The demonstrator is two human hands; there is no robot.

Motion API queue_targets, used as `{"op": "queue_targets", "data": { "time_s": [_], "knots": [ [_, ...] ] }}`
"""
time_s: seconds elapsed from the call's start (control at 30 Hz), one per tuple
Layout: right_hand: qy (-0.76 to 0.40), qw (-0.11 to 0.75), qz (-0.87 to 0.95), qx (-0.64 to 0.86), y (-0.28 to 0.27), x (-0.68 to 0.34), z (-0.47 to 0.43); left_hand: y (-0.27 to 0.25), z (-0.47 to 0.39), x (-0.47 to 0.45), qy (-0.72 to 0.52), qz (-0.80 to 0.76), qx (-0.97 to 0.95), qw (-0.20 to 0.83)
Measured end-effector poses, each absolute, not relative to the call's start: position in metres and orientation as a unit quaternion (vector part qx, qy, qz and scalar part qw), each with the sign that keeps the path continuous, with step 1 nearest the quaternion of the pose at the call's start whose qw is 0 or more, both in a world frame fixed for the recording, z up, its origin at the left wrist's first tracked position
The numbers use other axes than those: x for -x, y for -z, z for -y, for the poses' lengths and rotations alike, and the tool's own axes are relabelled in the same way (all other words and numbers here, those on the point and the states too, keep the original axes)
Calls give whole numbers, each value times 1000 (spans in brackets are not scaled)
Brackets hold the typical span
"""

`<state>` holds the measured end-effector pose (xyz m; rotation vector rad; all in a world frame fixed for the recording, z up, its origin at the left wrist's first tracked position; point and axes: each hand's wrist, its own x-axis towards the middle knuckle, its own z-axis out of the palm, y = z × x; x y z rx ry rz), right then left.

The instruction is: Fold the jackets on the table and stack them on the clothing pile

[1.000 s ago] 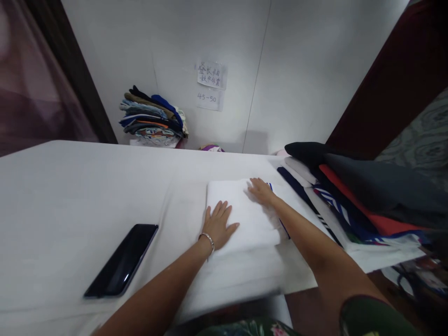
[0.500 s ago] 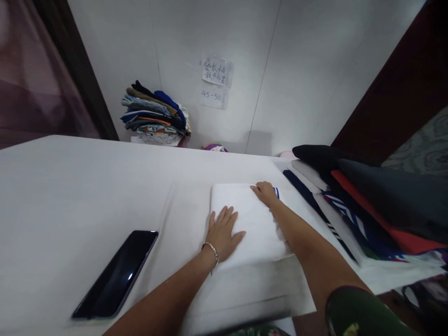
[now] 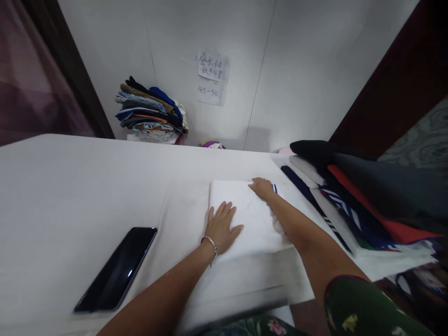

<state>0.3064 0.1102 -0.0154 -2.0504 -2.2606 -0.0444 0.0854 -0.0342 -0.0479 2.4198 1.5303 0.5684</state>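
Observation:
A white folded garment [image 3: 252,224], with blue stripes at its far right corner, lies flat in front of me. My left hand [image 3: 221,228], wearing a bracelet, rests open on its left part with the fingers spread. At the far right edge of the cloth, my right hand [image 3: 262,188] has its fingers bent and closed on the fabric; the fingertips are partly hidden. My right forearm crosses over the garment's right side.
A black phone [image 3: 117,270] lies on the white table [image 3: 87,182] to the left. Folded dark, red and striped clothes [image 3: 367,205] are piled at the right. Another clothes stack [image 3: 152,112] stands beyond the far edge. Handwritten paper notes [image 3: 211,77] hang on the wall.
My right hand has shifted slightly at the garment's far edge, its back lying a little flatter. My left hand stays on the cloth. The whole view has moved slightly.

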Motion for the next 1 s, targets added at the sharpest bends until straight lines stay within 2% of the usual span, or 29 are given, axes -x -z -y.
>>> {"op": "queue_targets", "data": {
  "time_s": [0.17,0.33,0.4,0.53,0.6,0.7,0.8,1.0],
  "knots": [
    [9,98,767,634,5,-316,-70,48,35,-85,-192,-523,-823,108],
    [-85,37,782,617,23,-333,-30,49,32,-87,-186,-514,-832,92],
    [-113,45,768,629,26,-337,-26,49,31,-88,-177,-513,-836,83],
    [-151,118,748,635,18,-342,-15,49,31,-87,-171,-519,-835,60],
    [-132,158,746,633,16,-346,3,50,30,-86,-171,-521,-835,49],
    [-98,182,749,629,23,-354,36,52,28,-87,-174,-521,-835,34],
    [-127,211,720,649,34,-363,59,54,25,-89,-182,-513,-838,30],
    [-112,376,619,680,55,-383,87,61,15,-81,-263,-521,-809,74]
  ]
}}
